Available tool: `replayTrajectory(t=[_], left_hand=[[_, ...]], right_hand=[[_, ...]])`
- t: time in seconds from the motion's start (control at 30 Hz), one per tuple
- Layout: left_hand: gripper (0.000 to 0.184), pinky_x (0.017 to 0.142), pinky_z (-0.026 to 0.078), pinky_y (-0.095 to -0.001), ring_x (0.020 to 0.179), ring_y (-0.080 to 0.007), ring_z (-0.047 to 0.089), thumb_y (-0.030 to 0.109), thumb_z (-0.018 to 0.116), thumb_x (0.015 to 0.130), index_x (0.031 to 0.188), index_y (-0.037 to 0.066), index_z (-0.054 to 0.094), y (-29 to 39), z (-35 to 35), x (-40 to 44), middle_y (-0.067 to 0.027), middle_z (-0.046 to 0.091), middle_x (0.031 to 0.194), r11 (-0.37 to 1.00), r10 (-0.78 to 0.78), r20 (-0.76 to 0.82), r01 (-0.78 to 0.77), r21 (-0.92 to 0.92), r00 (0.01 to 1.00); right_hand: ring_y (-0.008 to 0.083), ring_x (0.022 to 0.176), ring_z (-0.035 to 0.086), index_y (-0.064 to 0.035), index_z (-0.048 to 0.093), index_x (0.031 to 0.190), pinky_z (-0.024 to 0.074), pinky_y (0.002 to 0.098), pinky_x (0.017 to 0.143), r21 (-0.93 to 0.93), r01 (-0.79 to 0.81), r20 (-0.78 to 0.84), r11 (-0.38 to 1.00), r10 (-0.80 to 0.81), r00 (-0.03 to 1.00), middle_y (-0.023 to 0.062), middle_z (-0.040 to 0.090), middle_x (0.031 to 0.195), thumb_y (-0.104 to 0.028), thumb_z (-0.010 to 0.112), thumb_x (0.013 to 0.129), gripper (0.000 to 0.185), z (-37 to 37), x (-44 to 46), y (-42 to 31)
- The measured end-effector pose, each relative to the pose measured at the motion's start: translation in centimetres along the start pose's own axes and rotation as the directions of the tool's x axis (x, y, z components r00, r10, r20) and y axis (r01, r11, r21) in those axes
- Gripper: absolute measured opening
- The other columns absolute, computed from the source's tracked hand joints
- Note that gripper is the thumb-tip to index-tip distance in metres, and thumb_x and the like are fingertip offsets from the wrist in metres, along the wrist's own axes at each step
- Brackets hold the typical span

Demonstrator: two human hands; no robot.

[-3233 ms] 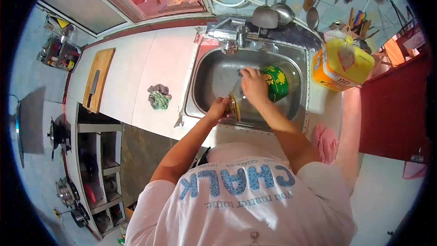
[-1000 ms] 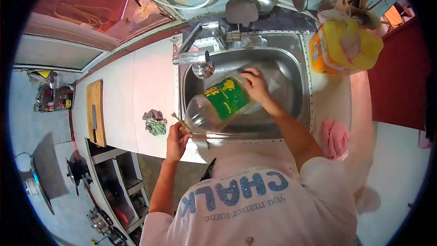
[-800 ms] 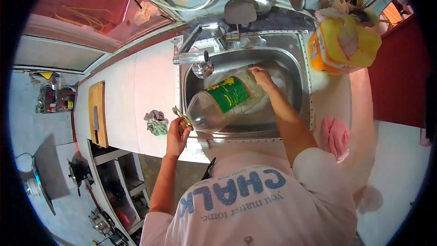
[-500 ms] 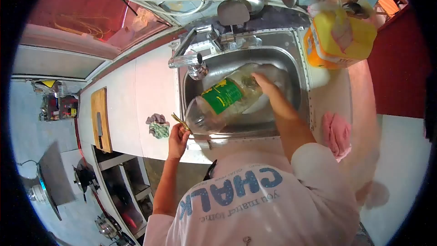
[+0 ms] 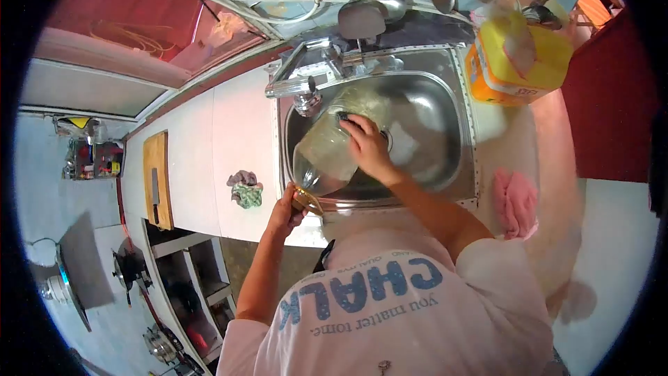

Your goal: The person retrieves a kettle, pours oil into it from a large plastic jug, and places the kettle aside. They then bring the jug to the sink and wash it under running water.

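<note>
A large clear plastic bottle (image 5: 321,157) lies slantwise over the sink, its neck toward the front left rim and its base toward the back. My left hand (image 5: 287,210) is closed around its neck, by a yellowish handle ring (image 5: 310,202). My right hand (image 5: 369,145) presses a small dark scrubber (image 5: 342,117) against the bottle's upper side; the fingers partly hide the pad. The steel sink (image 5: 445,146) lies under the bottle, and a chrome faucet (image 5: 306,97) stands over its left side.
A crumpled cloth (image 5: 245,191) lies left of the sink, and a cutting board (image 5: 162,167) with a knife (image 5: 154,184) farther left. On the right are a yellow-orange package (image 5: 518,63) and a pink towel (image 5: 515,203). Ladles and a spatula (image 5: 362,21) hang behind.
The bottle has turned, so its green label no longer shows, and its base has swung left. My right hand has moved left and nearer along the bottle.
</note>
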State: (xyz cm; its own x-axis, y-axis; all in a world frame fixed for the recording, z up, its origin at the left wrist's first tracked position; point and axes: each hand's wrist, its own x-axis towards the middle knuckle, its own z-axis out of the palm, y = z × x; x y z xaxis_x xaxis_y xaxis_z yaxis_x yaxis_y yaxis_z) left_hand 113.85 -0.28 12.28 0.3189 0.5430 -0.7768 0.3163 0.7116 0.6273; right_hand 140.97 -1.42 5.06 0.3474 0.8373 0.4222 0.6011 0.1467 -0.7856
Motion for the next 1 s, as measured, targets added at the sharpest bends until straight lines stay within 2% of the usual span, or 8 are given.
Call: replayTrajectory(t=[0.27, 0.4, 0.6, 0.63, 0.73, 0.83, 0.93, 1.0], left_hand=[[0.035, 0.04, 0.03, -0.0214, 0.048, -0.0073, 0.04, 0.04, 0.057, 0.086, 0.086, 0.006, 0.05, -1.0, 2.9, 0.3, -0.0026, 0.053, 0.066, 0.958, 0.282, -0.212, -0.263, 0.113, 0.936], [0.035, 0.033, 0.023, -0.0201, 0.039, -0.0064, 0.037, 0.042, 0.055, 0.087, 0.082, 0.007, 0.051, -0.1, 1.7, -0.4, -0.0054, 0.054, 0.06, 0.979, 0.193, -0.192, -0.201, -0.021, 0.962], [0.045, 0.031, 0.019, -0.0212, 0.034, -0.0076, 0.033, 0.05, 0.048, 0.088, 0.074, 0.007, 0.054, 2.9, 0.4, 0.4, -0.0053, 0.052, 0.056, 0.997, 0.051, -0.074, -0.055, -0.058, 0.996], [0.044, 0.03, 0.019, -0.0216, 0.033, -0.0075, 0.031, 0.049, 0.047, 0.088, 0.073, 0.008, 0.054, 3.8, 0.4, 0.5, -0.0047, 0.051, 0.054, 0.999, 0.041, -0.086, -0.044, -0.029, 0.995], [0.051, 0.029, 0.018, -0.0214, 0.032, -0.0081, 0.033, 0.055, 0.046, 0.086, 0.072, 0.007, 0.057, 4.9, -1.4, 1.9, -0.0047, 0.052, 0.054, 0.999, 0.003, -0.046, -0.002, 0.034, 0.999], [0.039, 0.031, 0.024, -0.0208, 0.034, -0.0086, 0.037, 0.047, 0.049, 0.088, 0.078, 0.01, 0.055, 6.5, -0.4, 3.0, -0.0046, 0.054, 0.058, 0.999, 0.024, -0.045, -0.026, -0.039, 0.999], [0.04, 0.032, 0.025, -0.0182, 0.036, -0.007, 0.036, 0.048, 0.047, 0.089, 0.079, 0.01, 0.055, 8.3, 1.1, 3.3, -0.0059, 0.055, 0.059, 0.994, 0.088, -0.023, -0.087, 0.062, 0.996], [0.04, 0.031, 0.024, -0.018, 0.035, -0.0065, 0.035, 0.048, 0.046, 0.089, 0.08, 0.01, 0.054, 8.4, 0.9, 4.7, -0.0064, 0.055, 0.059, 0.999, 0.049, 0.128, -0.045, -0.03, 0.991]], right_hand=[[0.032, 0.106, 0.049, -0.008, 0.057, 0.11, 0.0413, 0.0384, 0.089, -0.022, -0.173, 0.071, 0.985, 0.174, 0.982, 0.012, 0.052, 0.11, -0.004, 0.054, 0.076, 0.035, 2.5, 2.9, 0.4], [0.0347, 0.105, 0.049, -0.0072, 0.058, 0.108, 0.0408, 0.0412, 0.09, 0.131, 0.149, 0.153, 0.98, -0.169, 0.974, 0.0157, 0.053, 0.109, -0.004, 0.053, 0.074, 0.034, 0.3, 0.3, -6.5], [0.0284, 0.096, 0.054, -0.005, 0.057, 0.101, 0.0456, 0.0358, 0.08, -0.081, -0.236, 0.017, 0.968, 0.238, 0.971, 0.0114, 0.054, 0.104, -0.006, 0.048, 0.082, 0.021, 0.9, 4.9, 0.8], [0.0282, 0.098, 0.052, -0.0069, 0.058, 0.103, 0.0453, 0.0362, 0.082, 0.2, -0.476, 0.226, 0.856, 0.433, 0.873, 0.0101, 0.054, 0.105, -0.006, 0.051, 0.08, 0.024, 1.8, 4.9, -1.6], [0.0292, 0.098, 0.052, -0.0081, 0.058, 0.105, 0.0448, 0.037, 0.084, -0.011, 0.25, 0.093, 0.968, -0.248, 0.964, 0.009, 0.054, 0.106, -0.006, 0.054, 0.077, 0.029, 0.0, 2.0, -9.9], [0.0299, 0.111, 0.045, -0.0058, 0.06, 0.103, 0.0392, 0.0395, 0.094, -0.083, 0.484, 0.263, 0.871, -0.449, 0.854, 0.0115, 0.051, 0.114, -0.01, 0.053, 0.077, 0.027, -0.1, 2.0, -8.9], [0.0296, 0.103, 0.048, -0.0086, 0.058, 0.108, 0.0432, 0.038, 0.086, 0.015, -0.143, 0.152, 0.99, 0.139, 0.979, 0.0119, 0.05, 0.114, -0.004, 0.052, 0.075, 0.033, 0.0, 5.1, -5.5], [0.0297, 0.103, 0.048, -0.0076, 0.059, 0.107, 0.043, 0.0386, 0.086, -0.131, -0.002, 0.09, 0.991, 0.013, 0.996, 0.0117, 0.051, 0.113, -0.005, 0.053, 0.075, 0.033, -0.6, 4.4, -4.8]])
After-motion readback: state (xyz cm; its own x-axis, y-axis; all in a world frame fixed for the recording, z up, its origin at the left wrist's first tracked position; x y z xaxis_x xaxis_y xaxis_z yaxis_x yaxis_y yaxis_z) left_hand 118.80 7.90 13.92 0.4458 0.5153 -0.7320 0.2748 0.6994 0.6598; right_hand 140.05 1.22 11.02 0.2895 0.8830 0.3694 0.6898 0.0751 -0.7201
